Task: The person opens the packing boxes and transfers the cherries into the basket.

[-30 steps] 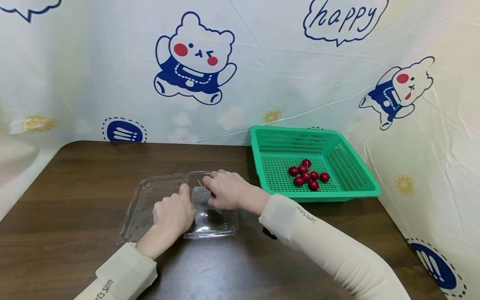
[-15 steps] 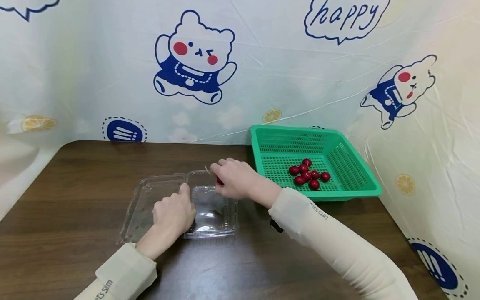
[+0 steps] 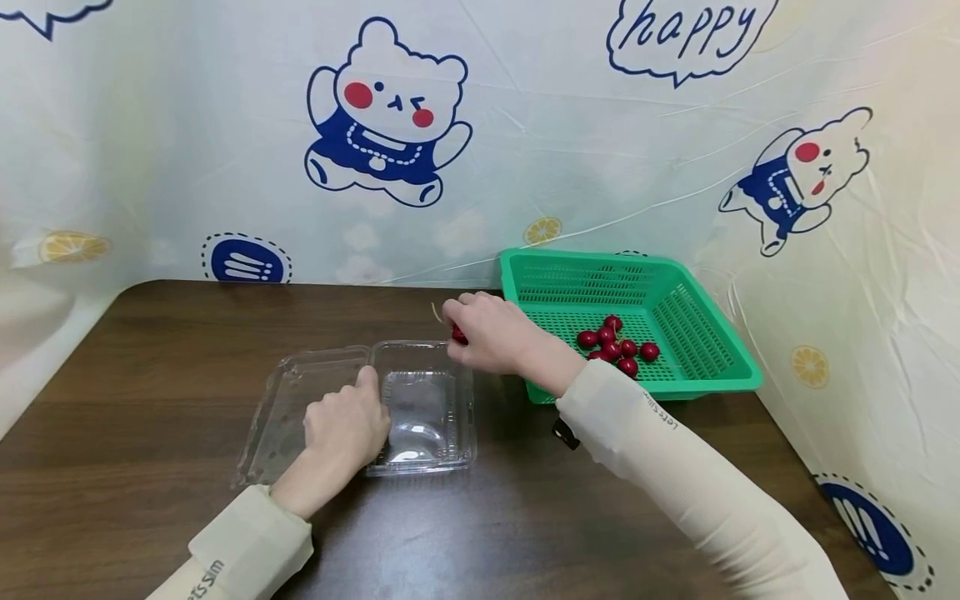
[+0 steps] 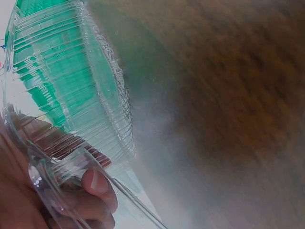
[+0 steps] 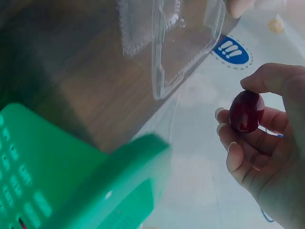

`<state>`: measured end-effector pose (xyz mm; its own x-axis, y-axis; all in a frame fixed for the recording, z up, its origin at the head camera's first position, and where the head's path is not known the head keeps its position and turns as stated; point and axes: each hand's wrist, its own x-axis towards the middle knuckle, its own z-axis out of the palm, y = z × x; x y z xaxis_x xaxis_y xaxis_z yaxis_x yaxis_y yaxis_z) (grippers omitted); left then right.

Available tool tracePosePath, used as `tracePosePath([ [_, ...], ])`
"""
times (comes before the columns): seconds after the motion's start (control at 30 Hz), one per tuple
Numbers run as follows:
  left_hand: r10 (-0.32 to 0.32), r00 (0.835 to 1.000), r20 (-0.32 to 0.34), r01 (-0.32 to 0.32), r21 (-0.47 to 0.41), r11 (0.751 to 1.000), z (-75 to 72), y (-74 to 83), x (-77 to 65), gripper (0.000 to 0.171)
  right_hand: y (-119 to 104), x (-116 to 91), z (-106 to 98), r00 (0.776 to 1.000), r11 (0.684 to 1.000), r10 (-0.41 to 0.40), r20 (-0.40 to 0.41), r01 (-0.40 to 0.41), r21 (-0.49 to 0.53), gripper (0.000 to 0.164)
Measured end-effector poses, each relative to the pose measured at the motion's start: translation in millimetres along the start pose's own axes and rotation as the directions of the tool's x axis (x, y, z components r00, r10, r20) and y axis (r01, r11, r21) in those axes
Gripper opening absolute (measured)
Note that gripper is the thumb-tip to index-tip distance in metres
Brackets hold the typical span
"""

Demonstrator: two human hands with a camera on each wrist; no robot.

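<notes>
My right hand (image 3: 491,333) pinches a dark red cherry (image 5: 246,112) between thumb and fingers, its thin stem poking out to the left in the head view. It is beyond the far right corner of a clear plastic clamshell box (image 3: 420,408), beside the green basket. My left hand (image 3: 347,425) grips the box where lid and tray meet; in the left wrist view, fingertips (image 4: 99,183) curl against the clear plastic. The clamshell lid (image 3: 288,417) lies folded open to the left, partly hidden by that hand.
A green perforated basket (image 3: 630,387) stands at the back right, with several cherries (image 3: 628,350) on its floor. The brown wooden table (image 3: 150,400) ends at a printed curtain (image 3: 225,125) behind and at the right.
My right hand, holding the cherry, has risen out of the clamshell tray and moved back and right toward the basket. My left hand has kept its place on the box.
</notes>
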<state>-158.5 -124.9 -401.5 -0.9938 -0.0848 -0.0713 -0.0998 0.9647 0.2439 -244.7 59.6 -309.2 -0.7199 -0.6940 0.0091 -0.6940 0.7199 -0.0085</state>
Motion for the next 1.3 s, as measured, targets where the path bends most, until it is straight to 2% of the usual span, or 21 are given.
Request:
tracePosePath([
  [0.5,-0.009,1.0,0.02,0.009,0.0,1.0,0.0,1.5,0.7,0.016,21,1,-5,0.996,0.996,0.083,-0.016,-0.083,0.02,0.01],
  [0.9,-0.009,1.0,0.012,0.008,0.005,1.0,0.5,0.7,0.6,0.016,48,-5,-13,0.986,0.983,0.167,-0.013,-0.166,0.076,0.012],
  [1.3,-0.003,1.0,0.004,0.003,0.004,1.0,0.5,0.9,0.3,0.017,75,-13,-15,0.972,0.97,0.233,0.002,-0.232,0.069,0.01],
])
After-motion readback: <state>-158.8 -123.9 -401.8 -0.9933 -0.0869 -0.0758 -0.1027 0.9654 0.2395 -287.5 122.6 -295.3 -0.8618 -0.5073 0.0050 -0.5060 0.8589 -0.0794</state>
